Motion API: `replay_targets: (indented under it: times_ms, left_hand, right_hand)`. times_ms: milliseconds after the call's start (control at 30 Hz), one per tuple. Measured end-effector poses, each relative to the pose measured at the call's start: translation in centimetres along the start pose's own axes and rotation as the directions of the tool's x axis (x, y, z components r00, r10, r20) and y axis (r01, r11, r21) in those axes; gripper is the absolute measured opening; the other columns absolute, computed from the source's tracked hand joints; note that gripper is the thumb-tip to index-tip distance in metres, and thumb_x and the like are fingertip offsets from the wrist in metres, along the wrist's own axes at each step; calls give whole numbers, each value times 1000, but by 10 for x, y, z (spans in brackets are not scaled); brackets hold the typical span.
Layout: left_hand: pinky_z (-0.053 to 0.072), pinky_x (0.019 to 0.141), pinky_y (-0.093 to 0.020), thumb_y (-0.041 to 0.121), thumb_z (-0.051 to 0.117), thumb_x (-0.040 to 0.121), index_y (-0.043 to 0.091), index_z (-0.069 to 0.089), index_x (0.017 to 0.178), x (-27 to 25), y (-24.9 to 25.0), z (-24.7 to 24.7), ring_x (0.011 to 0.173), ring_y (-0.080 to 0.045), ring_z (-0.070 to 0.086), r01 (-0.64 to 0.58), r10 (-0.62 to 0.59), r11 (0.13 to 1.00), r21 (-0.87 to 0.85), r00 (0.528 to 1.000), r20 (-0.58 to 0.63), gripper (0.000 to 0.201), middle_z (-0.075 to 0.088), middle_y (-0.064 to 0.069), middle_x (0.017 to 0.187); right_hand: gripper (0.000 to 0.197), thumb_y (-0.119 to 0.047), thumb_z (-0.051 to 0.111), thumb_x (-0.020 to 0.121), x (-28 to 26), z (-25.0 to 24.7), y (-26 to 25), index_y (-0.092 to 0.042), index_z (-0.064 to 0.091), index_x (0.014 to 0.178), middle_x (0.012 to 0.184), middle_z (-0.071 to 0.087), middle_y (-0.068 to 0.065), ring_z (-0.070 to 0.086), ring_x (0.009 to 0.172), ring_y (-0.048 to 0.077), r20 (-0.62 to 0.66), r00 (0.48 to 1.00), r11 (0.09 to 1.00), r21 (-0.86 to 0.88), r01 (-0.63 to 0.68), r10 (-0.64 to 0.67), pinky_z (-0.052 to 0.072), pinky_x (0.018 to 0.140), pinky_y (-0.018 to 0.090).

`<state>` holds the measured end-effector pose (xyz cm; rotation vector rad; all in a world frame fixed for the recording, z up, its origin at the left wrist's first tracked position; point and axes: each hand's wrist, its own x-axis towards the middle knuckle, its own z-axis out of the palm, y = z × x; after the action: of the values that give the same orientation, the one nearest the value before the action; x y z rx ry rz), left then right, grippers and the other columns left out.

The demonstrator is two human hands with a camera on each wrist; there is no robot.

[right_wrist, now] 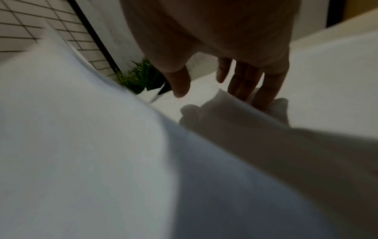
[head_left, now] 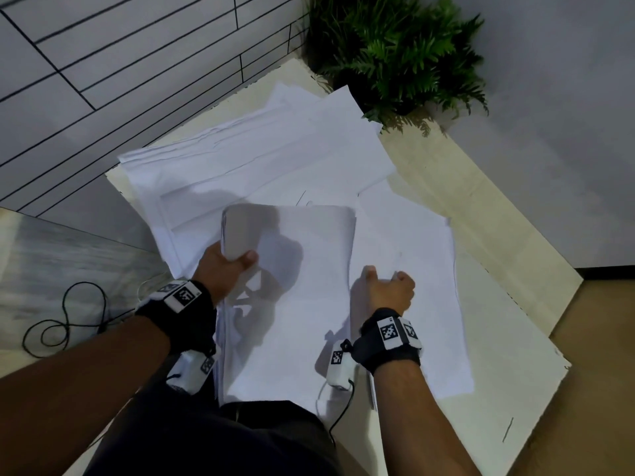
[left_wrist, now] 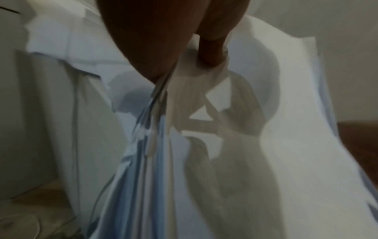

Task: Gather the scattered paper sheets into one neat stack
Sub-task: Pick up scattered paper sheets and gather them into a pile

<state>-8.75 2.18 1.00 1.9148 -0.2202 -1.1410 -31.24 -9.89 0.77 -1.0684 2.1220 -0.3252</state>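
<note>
White paper is maybe half gathered: a bundle point(head_left: 292, 286) is gripped at its edge by the left hand point(head_left: 223, 269), thumb clamped on top. Beside the bundle, a sheet point(head_left: 412, 242) is being reached by the right hand point(head_left: 388, 286), fingers loosely apart. Beyond the bundle, loose sheets point(head_left: 257, 152) are left spread toward the plant point(head_left: 395, 46).

**Hidden, cropped, blurred**

The left hand's point(head_left: 225, 269) fingers vanish behind the held bundle of white paper sheets point(head_left: 292, 304), whose near edge the dark clothing covers. Both wrist views are smeared. The scattered white sheets point(head_left: 247, 156) overlap, count unclear.
</note>
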Motion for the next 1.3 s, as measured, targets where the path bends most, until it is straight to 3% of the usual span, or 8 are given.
replay_targets:
  times_ms: [100,300,533,633,767,933,1100,1300]
  left_hand:
    - [50,72,-32,15,67,84,13,59,96,2,0,-1,72,-23,60,11,-11,1000,0,1000,9,15,64,-12,88]
    - [50,73,-34,18,67,84,13,59,100,4,-2,-1,80,-27,63,20,-20,1000,10,1000,-1,19,64,-13,91]
    - [47,77,-33,21,65,86,6,59,117,10,-5,-8,87,-25,59,6,1,997,77,996,-91,34,62,-11,100]
    - [48,78,-34,21,62,88,8,59,118,14,-8,-9,88,-27,59,-5,17,991,137,996,-82,33,61,-9,99]
    - [52,86,-42,22,58,90,10,58,119,14,-5,-9,91,-30,60,-40,54,980,194,997,-63,31,62,-10,100]
    - [50,82,-36,20,57,90,10,59,118,9,6,0,87,-27,60,-87,92,980,180,995,-22,30,63,-7,97]
    - [49,80,-34,20,68,83,13,59,97,-1,19,18,84,-25,62,-111,84,984,138,979,187,19,65,-10,92]
    - [48,68,-36,38,52,87,8,62,84,-8,26,27,70,-27,59,32,-48,997,64,963,266,33,64,-11,75]
  right_hand:
    - [67,-16,68,79,-13,8,4,-9,31,135,124,49,13,56,103,29,115,993,985,165,-48,30,47,86,32]
    - [25,-15,66,85,-20,0,-1,-3,59,107,89,58,3,57,85,22,184,974,991,26,128,-130,42,72,24]
    - [27,-20,69,84,-9,-85,-39,0,64,101,90,61,10,57,84,19,-121,942,923,196,332,-313,38,63,23]
    - [19,-20,69,82,-10,-137,-58,-5,64,94,86,61,8,55,61,2,-299,868,835,276,475,-396,36,47,14]
    - [30,-26,68,83,-24,-181,-56,-5,68,105,90,68,0,63,71,-7,-363,814,737,360,571,-453,47,61,14]
    - [17,-28,69,86,-19,-177,-33,-12,64,89,69,69,-19,64,68,-4,-122,891,840,296,454,-438,49,61,15]
    - [39,-21,67,86,-9,-95,-17,-3,60,119,108,65,12,59,96,20,76,930,919,203,339,-360,45,77,31]
    - [33,-18,65,86,-19,-24,3,-15,53,117,107,59,3,58,106,26,325,914,964,188,189,-243,42,82,28]
